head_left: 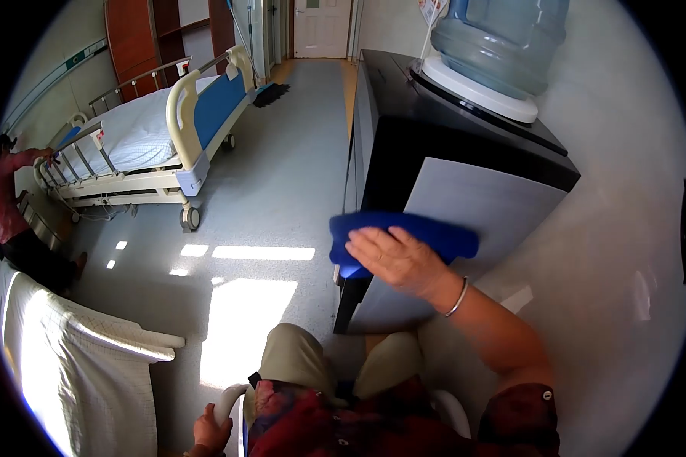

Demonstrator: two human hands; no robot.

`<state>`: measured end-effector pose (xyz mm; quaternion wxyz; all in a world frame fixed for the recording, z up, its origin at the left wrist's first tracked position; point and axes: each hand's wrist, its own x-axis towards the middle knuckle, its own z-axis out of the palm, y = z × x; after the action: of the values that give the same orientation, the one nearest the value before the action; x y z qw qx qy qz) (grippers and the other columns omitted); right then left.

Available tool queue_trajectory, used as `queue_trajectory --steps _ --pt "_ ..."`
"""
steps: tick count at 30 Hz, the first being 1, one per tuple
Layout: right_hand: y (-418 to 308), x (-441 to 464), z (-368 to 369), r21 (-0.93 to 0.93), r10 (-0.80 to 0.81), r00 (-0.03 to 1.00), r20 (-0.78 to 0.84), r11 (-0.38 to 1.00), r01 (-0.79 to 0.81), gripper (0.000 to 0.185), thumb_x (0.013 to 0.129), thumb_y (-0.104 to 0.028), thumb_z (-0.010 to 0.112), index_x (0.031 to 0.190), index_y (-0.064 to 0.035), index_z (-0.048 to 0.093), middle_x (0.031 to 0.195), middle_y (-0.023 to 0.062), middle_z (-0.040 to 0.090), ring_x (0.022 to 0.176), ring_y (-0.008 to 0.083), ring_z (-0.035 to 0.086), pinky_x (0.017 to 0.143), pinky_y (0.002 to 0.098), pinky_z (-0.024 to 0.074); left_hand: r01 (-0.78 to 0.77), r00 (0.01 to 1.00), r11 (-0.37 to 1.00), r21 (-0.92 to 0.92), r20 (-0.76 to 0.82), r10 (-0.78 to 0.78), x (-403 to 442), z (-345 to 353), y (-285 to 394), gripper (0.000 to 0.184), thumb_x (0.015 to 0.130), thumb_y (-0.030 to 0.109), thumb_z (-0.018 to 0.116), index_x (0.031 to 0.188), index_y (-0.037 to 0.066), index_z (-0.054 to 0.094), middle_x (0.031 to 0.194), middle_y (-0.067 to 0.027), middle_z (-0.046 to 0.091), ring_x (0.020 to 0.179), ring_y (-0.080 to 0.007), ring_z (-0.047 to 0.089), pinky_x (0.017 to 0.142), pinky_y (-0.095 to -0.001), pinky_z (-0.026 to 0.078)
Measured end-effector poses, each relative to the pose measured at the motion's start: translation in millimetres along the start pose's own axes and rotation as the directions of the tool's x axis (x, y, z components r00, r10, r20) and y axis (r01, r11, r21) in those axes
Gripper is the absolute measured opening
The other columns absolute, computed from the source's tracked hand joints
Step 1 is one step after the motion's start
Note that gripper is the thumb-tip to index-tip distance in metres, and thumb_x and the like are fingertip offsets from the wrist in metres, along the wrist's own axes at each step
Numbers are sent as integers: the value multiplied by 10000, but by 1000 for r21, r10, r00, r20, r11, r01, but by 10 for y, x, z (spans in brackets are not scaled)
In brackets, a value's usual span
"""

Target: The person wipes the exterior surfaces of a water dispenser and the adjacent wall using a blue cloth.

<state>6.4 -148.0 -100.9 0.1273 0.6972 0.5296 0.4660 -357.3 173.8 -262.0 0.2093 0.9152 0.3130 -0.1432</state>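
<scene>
My right hand [400, 263] presses a folded blue cloth [442, 236] against the side of a black and grey water dispenser [488, 202]. Its fingers lie bent over the cloth, and a silver bangle circles the wrist. A large clear blue water bottle [503, 46] stands upside down on top of the dispenser. Low in the view, my left hand [211, 432] is closed around the pale armrest [229, 404] of the chair I sit on. Part of that hand is cut off by the lower edge.
A hospital bed [187, 179] on castors stands to the left, where another person [19, 198] bends with a hand at its rail. A sheet-covered bed end [91, 358] is nearer on the left. A dark mop [270, 94] rests near the far door [322, 30]. A wall [617, 175] runs along the right.
</scene>
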Motion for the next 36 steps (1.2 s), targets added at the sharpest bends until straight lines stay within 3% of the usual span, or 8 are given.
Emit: queue_trajectory --steps 3,8,11,15,22,30,32,36 --pt "-339 -462 277 182 -136 981 139 977 110 351 831 -125 483 1174 -108 555 1243 -5 507 1145 119 465 999 281 318 15 1000 999 -37 -17 -16 -18 -1 9 509 711 309 632 1110 29 487 897 -247 619 853 -401 600 768 -449 483" --pt "-614 -1022 612 387 -148 969 196 920 62 417 836 -115 442 1246 -61 489 1282 24 481 1214 132 421 1025 301 306 24 1000 999 -29 2 -24 -4 -16 31 525 717 303 632 1136 27 480 927 -244 617 873 -401 597 782 -443 480" --pt "-401 -925 418 86 -210 966 154 976 198 401 842 -127 434 1234 -105 515 1302 8 469 1254 120 372 1069 317 231 -7 1000 1000 -3 -7 7 -19 -2 -19 535 726 304 627 1150 22 464 915 -244 620 859 -401 601 770 -445 483" --pt "126 -447 -125 -62 34 998 56 998 -31 338 826 -136 492 1150 -157 588 1243 -19 512 1219 144 399 1090 388 184 -8 1000 1000 23 -1 8 11 25 -25 545 731 306 626 1160 19 450 890 -243 625 838 -400 608 755 -448 487" --pt "132 225 -127 -12 173 970 -169 984 -177 315 819 -140 508 1115 -88 602 1225 30 532 1216 176 420 1077 386 214 31 1000 999 -17 3 -31 -19 -22 38 513 726 288 623 1139 21 478 910 -248 616 863 -401 599 769 -443 486" --pt "-753 -178 561 23 -76 986 151 997 73 380 831 -201 432 1110 19 567 1179 123 536 1127 230 475 1031 358 302 30 1000 999 -11 2 -30 -10 -23 45 516 721 282 627 1141 29 470 897 -242 615 854 -399 599 762 -442 485" --pt "-884 -202 593 -252 -248 947 204 922 296 361 840 -216 424 1061 14 593 1131 127 561 1105 251 484 1038 368 299 36 999 999 -12 29 -35 -29 -7 31 520 723 282 623 1149 29 464 917 -241 612 859 -397 598 766 -442 483" --pt "-1198 -236 725 -78 -317 820 477 914 399 362 858 -236 402 1055 -12 607 1131 121 574 1130 251 479 1053 375 271 50 999 998 -46 18 -50 -12 -21 46 542 733 294 612 1165 8 454 896 -246 621 842 -398 605 767 -443 485"
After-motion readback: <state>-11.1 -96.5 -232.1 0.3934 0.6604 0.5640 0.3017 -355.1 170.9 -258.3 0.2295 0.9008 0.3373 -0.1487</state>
